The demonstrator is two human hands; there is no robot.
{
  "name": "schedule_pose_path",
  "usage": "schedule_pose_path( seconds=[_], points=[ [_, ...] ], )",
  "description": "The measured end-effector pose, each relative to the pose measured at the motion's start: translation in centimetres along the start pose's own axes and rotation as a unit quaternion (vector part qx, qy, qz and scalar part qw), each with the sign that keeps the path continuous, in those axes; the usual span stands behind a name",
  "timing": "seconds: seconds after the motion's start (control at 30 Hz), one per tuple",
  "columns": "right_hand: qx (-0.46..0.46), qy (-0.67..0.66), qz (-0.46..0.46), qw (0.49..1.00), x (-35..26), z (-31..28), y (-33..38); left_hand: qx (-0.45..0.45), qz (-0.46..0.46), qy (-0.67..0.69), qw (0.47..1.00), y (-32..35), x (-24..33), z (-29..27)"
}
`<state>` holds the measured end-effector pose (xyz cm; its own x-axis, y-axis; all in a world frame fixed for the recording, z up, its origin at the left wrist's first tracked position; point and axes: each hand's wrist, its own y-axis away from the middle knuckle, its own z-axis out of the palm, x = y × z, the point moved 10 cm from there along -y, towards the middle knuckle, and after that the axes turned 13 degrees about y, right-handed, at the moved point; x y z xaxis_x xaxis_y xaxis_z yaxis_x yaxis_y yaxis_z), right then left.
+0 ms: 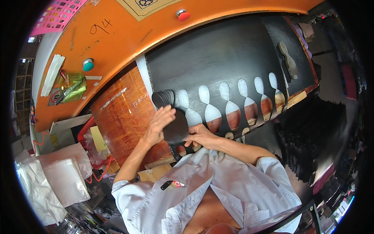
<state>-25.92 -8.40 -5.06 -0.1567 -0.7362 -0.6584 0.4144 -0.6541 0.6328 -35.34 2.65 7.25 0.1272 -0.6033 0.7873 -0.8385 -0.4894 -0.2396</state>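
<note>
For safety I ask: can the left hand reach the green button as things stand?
Probably yes: the way over the wooden board to the green button looks free, though the left hand is at the black soles.

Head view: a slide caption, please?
Left hand and right hand at stacked black soles, beside a black sheet with sole-shaped holes.

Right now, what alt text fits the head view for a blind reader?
A person's right hand holds a stack of black sole-shaped pieces, the left hand open at its side. Nearby is a black sheet with sole-shaped cutouts; beyond, an orange panel.
</note>
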Motion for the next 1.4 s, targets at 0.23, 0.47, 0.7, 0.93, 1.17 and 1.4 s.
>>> schedule_pose_path(
  seconds=[0.23, 0.47, 0.7, 0.93, 1.17, 1.4],
  points=[
    [-0.026, -0.025, 0.011, 0.999, 2.0, -0.6, -0.6, -0.167, -0.027, -0.058, 0.984, 1.2, -0.3, 1.3],
    [-0.040, -0.045, -0.011, 0.998, 0.5, 0.0, 1.0, -0.104, 0.018, -0.094, 0.990, -0.8, 0.1, 0.4],
    [0.138, 0.232, -0.135, 0.953, -3.9, -2.9, 4.5, 0.395, -0.209, 0.147, 0.882, 0.9, -2.2, -12.8],
    [-0.035, -0.109, -0.065, 0.991, -9.0, -3.5, 1.6, 0.144, 0.029, -0.141, 0.979, -2.7, 5.1, -0.7],
    [-0.069, 0.143, -0.072, 0.985, -10.0, -4.6, 1.5, -0.005, -0.018, 0.032, 0.999, -1.9, 4.7, 4.1],
    [-0.026, 0.568, -0.288, 0.770, -17.5, -0.9, 4.6, -0.033, -0.082, -0.160, 0.983, -6.1, 4.4, -0.1]
  ],
)
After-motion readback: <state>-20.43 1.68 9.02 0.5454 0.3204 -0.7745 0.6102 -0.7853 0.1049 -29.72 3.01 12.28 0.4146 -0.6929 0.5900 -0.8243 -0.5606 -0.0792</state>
